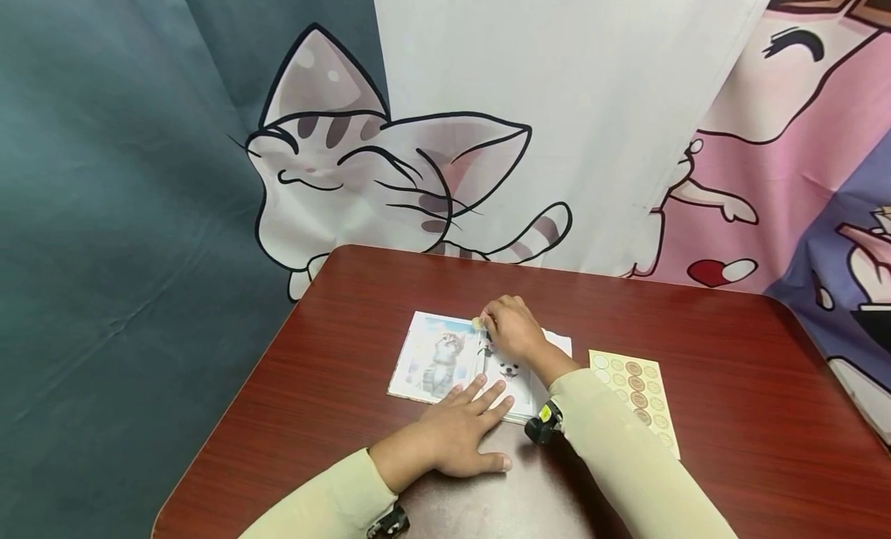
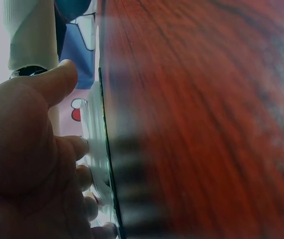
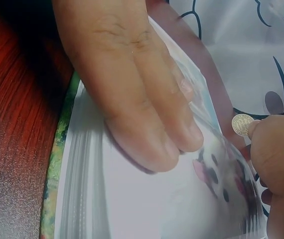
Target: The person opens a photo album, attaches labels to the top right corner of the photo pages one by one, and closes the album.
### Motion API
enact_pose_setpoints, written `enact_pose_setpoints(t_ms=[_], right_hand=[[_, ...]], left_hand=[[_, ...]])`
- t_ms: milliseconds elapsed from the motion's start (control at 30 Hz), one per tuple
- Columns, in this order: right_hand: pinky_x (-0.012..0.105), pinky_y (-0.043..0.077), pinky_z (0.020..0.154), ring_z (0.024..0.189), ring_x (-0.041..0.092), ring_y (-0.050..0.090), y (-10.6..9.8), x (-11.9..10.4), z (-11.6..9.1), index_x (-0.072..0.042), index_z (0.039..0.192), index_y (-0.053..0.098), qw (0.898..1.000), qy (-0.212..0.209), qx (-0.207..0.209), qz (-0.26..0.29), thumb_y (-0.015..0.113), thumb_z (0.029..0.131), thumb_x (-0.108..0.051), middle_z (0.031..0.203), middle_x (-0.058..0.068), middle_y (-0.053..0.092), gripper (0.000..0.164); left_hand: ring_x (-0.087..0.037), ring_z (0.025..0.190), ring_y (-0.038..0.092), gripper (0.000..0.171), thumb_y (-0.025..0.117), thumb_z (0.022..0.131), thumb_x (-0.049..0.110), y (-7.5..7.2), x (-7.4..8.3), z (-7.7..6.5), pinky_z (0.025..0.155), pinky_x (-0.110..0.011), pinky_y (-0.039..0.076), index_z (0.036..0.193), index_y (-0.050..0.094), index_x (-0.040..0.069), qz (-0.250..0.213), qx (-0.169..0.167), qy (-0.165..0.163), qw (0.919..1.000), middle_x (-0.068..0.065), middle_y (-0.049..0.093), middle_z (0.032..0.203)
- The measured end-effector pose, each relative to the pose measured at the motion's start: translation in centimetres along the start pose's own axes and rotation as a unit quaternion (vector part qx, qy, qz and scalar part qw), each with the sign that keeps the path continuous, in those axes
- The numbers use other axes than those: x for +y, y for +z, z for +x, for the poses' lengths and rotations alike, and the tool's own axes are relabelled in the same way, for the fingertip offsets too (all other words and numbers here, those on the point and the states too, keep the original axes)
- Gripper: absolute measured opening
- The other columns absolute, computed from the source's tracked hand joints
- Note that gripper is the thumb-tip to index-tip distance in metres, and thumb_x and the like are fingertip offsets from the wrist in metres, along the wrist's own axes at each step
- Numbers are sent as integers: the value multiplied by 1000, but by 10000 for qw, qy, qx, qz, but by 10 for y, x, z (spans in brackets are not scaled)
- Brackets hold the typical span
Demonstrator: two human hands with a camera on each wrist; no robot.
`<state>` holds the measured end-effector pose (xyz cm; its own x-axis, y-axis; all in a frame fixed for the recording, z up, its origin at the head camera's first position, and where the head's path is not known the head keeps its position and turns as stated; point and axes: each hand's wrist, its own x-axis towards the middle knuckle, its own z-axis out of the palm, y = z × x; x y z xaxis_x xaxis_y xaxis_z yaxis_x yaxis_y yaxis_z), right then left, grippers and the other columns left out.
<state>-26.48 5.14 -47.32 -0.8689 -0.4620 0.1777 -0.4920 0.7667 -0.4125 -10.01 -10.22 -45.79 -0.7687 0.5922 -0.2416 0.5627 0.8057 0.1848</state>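
Note:
An open album [image 1: 405, 373] with clear-sleeved pages lies on the table. Its left page bears a kitten picture [image 1: 442, 361]; the right page has a white dog picture [image 1: 510, 369], partly hidden by my right hand [image 1: 513, 332]. Between thumb and finger, that hand pinches a round gold sticker [image 3: 242, 124] over the top of the album near the spine. My left hand [image 1: 459, 434] rests with fingers spread on the lower part of the pages. In the left wrist view the album's page edges [image 2: 98, 134] show beside the left fingers.
A cream sheet of round stickers [image 1: 654, 415] lies right of the album, partly behind the right sleeve [image 1: 626, 438]. The reddish-brown table [image 1: 306, 369] ends at a curtain with cartoon cats [image 1: 592, 121].

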Motion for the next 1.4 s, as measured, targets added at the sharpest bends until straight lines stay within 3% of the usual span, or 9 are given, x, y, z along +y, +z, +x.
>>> enact_pose_setpoints(t_ms=[1400], right_hand=[[47,39,108,121,31,50,13,-9,13,-7,114,74,9972,161,-541,-496,52,108,-25,128,11,60,29]], left_hand=[[-24,156,8,90,47,93,77,1,-1,-2,122,-48,21,165,24,28,34,133,81,9999,3,12,171]])
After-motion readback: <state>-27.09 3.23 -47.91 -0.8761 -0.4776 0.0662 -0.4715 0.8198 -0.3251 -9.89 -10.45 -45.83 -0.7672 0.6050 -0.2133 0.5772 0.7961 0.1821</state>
